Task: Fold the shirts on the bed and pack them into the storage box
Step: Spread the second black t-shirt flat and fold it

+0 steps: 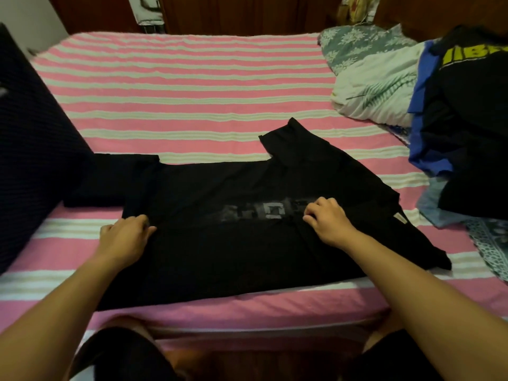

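Note:
A black T-shirt (220,243) with a faded grey print lies spread across the near part of the pink-and-white striped bed (178,92), one sleeve pointing away. My left hand (125,236) pinches the shirt's left edge with curled fingers. My right hand (328,220) grips a fold of the cloth just right of the print. A dark storage box (30,138) stands on the bed at the far left. A folded black garment (110,180) lies against the box. A pile of unfolded shirts (464,127), black and blue, sits at the right edge.
A rumpled white and grey-patterned blanket (371,86) lies at the back right of the bed. Dark wooden furniture (247,12) runs behind the bed. My knees show below the near mattress edge.

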Motion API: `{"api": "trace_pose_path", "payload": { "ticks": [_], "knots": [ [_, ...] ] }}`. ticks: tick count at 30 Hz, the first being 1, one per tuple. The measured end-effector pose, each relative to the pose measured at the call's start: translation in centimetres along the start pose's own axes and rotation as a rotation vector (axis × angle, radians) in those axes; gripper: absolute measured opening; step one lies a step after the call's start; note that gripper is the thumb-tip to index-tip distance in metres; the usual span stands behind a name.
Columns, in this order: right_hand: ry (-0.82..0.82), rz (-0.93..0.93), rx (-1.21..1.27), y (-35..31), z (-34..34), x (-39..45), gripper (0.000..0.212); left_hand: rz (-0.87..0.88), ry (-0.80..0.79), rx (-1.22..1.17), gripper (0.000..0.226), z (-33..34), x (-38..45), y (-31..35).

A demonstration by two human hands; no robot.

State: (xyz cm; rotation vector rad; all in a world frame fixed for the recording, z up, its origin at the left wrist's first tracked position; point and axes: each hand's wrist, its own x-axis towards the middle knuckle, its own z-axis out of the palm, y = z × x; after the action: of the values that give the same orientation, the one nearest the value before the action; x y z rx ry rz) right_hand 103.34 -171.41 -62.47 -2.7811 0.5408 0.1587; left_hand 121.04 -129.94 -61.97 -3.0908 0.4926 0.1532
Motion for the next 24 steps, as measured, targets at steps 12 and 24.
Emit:
{"api": "trace_pose_path", "payload": {
  "ticks": [12, 24],
  "knots": [
    [-0.110, -0.077, -0.239, 0.0, 4.4, -5.5, 0.104, 0.042, -0.108, -0.062, 0.085, 4.5, -7.8, 2.2],
    [0.139, 0.034, -0.038, 1.2, -5.8, 11.3, 0.044, 0.175, 0.194, 0.053, 0.054, 0.3, 3.7, 4.5]
  ]
}}
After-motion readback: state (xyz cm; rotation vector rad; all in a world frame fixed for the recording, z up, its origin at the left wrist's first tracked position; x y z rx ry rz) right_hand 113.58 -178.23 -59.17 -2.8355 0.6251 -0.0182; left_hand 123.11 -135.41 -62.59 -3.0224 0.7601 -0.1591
